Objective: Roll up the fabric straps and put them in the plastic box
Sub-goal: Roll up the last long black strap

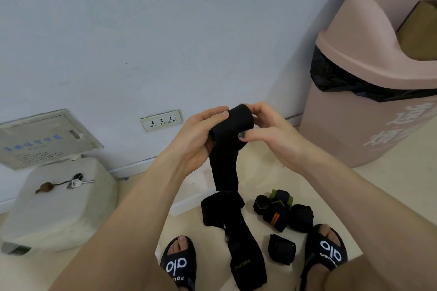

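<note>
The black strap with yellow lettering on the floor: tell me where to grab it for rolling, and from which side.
Take the strap with yellow lettering at its near, wide end, closest to the sandals, coming down from above with a pinch across its width. It lies flat on the floor, so only the top face and edges are open. That end looks free, while the far end runs under another black strap.

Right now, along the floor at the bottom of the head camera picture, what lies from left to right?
White plastic box → left sandal → long unrolled black strap → small rolled strap → right sandal.
</note>
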Tool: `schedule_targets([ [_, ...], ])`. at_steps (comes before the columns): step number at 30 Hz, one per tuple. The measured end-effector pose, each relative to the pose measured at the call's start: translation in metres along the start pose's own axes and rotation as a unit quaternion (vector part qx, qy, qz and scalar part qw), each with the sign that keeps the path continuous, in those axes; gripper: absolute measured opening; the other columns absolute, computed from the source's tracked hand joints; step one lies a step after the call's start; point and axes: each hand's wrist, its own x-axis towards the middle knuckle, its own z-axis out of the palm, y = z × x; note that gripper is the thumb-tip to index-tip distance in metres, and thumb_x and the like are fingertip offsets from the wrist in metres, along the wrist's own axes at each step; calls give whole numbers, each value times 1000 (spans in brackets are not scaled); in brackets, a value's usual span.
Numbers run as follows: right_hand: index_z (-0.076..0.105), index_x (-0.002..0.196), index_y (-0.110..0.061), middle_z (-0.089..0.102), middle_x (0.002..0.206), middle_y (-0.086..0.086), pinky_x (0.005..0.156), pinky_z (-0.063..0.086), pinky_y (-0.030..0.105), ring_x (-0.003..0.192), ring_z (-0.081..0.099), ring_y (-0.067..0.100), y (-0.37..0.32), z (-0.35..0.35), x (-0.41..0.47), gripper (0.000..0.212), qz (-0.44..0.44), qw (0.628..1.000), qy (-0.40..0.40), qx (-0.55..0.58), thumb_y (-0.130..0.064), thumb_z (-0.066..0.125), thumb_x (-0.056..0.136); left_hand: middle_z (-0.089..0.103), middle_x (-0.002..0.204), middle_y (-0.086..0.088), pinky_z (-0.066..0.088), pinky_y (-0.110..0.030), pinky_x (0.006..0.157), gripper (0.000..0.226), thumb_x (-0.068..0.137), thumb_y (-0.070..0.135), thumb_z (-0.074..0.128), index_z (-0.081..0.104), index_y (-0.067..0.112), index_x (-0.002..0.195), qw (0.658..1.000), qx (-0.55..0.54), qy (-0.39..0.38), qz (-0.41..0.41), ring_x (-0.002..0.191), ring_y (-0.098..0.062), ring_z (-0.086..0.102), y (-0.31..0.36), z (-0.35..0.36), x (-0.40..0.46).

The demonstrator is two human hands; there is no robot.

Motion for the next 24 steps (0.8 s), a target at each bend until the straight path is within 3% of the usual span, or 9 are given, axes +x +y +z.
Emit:
schedule_targets([
  [3, 53, 122, -22, 46, 153, -18, 115, 37, 35, 136, 45, -6, -2, 2, -1, 59, -20, 998, 0, -63, -16, 80, 70, 71, 104, -15, 60, -32, 63, 30, 101, 20, 60, 68, 3, 125, 999, 9, -26, -20, 82, -22, 71, 1, -2, -2],
  [6, 52, 119, -20, 63, 136, -10, 118, 34, 36, 131, 54, 0, 5, -2, 3, 50, -34, 996, -4, -85, -10, 84, 81, 69, 105, -17, 59, -31, 64, 30, 102, 22, 57, 70, 3, 121, 998, 19, -52, -28, 81, -24, 70, 2, -3, -4],
  [9, 55, 112, -14, 72, 117, -1, 107, 45, 31, 117, 66, 7, 7, -3, 4, 38, -45, 996, 20, -73, -6, 81, 85, 69, 106, -16, 56, -22, 61, 36, 103, 18, 54, 65, -4, 129, 998, 22, -56, -13, 80, -18, 69, 1, -5, -5],
  [12, 55, 102, -7, 72, 104, 6, 91, 57, 34, 100, 74, 21, 7, -2, 6, 27, -53, 997, 42, -47, -3, 77, 88, 68, 123, -20, 59, -23, 82, 39, 102, 17, 56, 62, -5, 133, 998, 30, -58, 5, 101, -19, 67, -1, -9, -2],
  [17, 50, 104, 8, 69, 96, 10, 73, 56, 23, 82, 73, 15, 2, 2, 5, 26, -52, 996, 67, -27, 3, 72, 91, 68, 122, -15, 55, -26, 88, 39, 103, 21, 54, 63, -2, 134, 997, 59, -56, 7, 105, -18, 66, 0, -8, -3],
  [20, 51, 105, 7, 68, 94, 8, 72, 56, 22, 82, 73, 15, 2, 3, 6, 26, -50, 995, 78, -22, 2, 73, 90, 74, 108, -6, 46, -33, 100, 30, 104, 25, 53, 78, 12, 113, 995, 85, -57, 10, 99, -13, 68, 0, -8, -3],
  [22, 52, 104, 4, 70, 93, 7, 73, 56, 24, 83, 73, 17, 5, 3, 7, 27, -48, 994, 91, -31, 0, 75, 89, 76, 98, 1, 47, -32, 99, 36, 105, 28, 51, 84, 21, 92, 994, 88, -62, 8, 94, -10, 70, 0, -6, -5],
  [24, 53, 104, -1, 70, 94, 9, 72, 54, 22, 84, 72, 18, 7, 3, 9, 27, -48, 992, 108, -34, -1, 76, 88, 75, 99, 2, 48, -31, 95, 38, 106, 33, 48, 83, 23, 94, 992, 103, -72, 15, 95, -10, 70, 0, -3, -8],
])
